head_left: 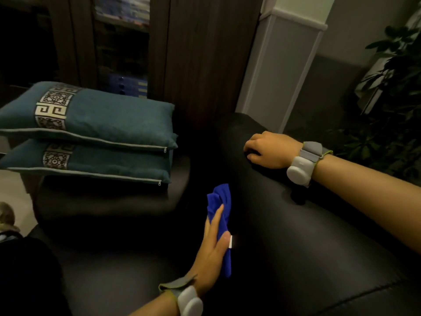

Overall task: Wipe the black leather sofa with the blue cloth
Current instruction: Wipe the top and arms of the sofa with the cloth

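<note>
Left hand (213, 245) is pressed flat, fingers straight, on the one blue cloth (219, 222), which is held against the inner side of the sofa (296, 236) armrest. Right hand (267, 149) is rested on the armrest top, fingers curled over it, nothing gripped. The bunched cloth could be lost from under the palm, since it is not gripped. Two cushions (102, 117) are stacked left of the cloth.
</note>
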The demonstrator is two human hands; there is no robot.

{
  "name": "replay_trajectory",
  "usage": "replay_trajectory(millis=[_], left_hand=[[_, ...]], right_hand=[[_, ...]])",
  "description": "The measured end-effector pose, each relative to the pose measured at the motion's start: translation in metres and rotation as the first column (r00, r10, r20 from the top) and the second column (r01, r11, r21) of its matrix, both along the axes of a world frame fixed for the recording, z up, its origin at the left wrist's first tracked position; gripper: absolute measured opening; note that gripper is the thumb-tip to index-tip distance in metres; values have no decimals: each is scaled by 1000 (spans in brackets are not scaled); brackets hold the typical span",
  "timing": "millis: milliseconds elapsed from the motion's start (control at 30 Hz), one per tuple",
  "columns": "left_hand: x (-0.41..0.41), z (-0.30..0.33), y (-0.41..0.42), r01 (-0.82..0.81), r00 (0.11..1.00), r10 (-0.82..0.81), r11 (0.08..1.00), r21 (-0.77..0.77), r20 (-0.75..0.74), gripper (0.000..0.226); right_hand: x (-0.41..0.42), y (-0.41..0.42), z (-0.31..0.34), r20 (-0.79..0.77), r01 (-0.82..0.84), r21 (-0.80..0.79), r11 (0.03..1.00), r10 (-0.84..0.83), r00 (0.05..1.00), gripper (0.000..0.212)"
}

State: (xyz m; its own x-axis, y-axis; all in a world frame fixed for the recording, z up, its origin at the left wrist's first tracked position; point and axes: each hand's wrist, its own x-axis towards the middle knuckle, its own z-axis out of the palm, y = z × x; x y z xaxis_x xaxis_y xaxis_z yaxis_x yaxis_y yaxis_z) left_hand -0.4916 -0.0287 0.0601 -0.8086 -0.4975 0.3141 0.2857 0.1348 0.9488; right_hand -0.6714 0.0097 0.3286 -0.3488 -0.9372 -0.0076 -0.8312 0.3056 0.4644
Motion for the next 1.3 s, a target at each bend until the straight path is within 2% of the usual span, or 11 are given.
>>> replay_trajectory(millis=[100, 267, 367, 467, 633, 733, 967, 1300], left_hand=[[-2, -11, -7, -33, 999, 31, 998, 55, 40, 51], [-4, -27, -8, -163, 975, 128, 967, 196, 182, 46], [1, -36, 0, -97, 990, 85, 990, 102, 115, 48], [0, -43, -3, -57, 996, 53, 998, 41, 75, 53], [-5, -70, -18, -98, 989, 74, 976, 196, 128, 46], [-1, -85, -22, -149, 970, 99, 963, 223, 221, 46], [25, -109, 3, -40, 994, 24, 987, 157, 105, 52], [-3, -126, -42, -96, 949, 46, 984, 147, 311, 49]], right_hand=[[9, -10, 3, -5, 32, 94, 995, -32, 999, 37], [34, -33, 4, 45, -29, 106, 994, 24, 999, 33], [40, -43, -7, 26, -99, 59, 993, 98, 995, 33], [42, -48, -22, -39, -118, 87, 989, 122, 992, 35], [33, -53, -30, -4, -146, 72, 987, 147, 989, 35], [31, -58, -35, -15, -182, 98, 978, 184, 983, 36], [24, -61, -40, 10, -194, 149, 970, 195, 981, 37], [35, -61, -43, -9, -218, 194, 957, 224, 975, 39]])
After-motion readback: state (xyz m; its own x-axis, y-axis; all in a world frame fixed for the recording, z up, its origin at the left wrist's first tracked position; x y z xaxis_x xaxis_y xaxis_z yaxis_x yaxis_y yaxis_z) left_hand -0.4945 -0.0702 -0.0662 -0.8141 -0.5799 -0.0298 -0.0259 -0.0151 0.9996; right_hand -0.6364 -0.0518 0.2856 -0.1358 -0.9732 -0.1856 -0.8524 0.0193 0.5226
